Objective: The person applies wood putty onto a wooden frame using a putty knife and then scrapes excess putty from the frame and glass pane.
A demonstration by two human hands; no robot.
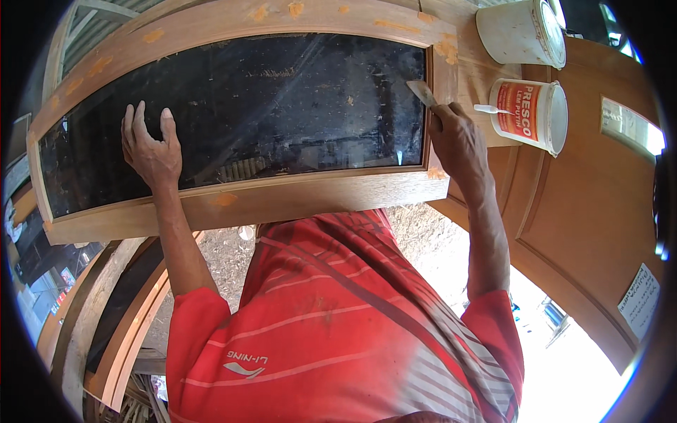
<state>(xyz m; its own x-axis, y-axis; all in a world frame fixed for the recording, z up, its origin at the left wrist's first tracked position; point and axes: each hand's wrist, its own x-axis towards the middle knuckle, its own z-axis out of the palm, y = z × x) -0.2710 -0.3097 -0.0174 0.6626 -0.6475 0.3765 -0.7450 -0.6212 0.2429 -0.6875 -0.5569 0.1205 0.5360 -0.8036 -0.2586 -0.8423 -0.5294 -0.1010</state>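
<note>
Wood frame (233,201) with dark glass pane (240,113) lies flat under both hands; orange-tan filler patches dotted along its top rail and at the right corners

Head view:
- right hand (458,141) closed tight around a putty knife (424,92), fist on the handle, blade sticking up-left out of the grip. Blade tip sits on the inner edge of the frame's right stile, right at the glass-to-wood joint
- left hand (150,144) has hold of nothing: palm flat on the glass, fingers spread, thumb out, well left of the knife grip, bracing the panel
- just right of the knife grip: lidless white tub with red label (529,113) lying on its side, a white spoon or stick (491,109) poking from its mouth. Second white tub (522,32) above it, also tipped
- both tubs rest on a brown door panel (592,211) that runs down the right side
- filler smear at the lower right corner of the frame, just below-left of the fist

Judgement: step in hand looks like filling/scraping the seam on the right stile. Next move calls for a shallow blade angle, steady pull along the joint, keep the edge off the glass to avoid scratching; left palm holds pressure so the frame doesn't shift
</note>
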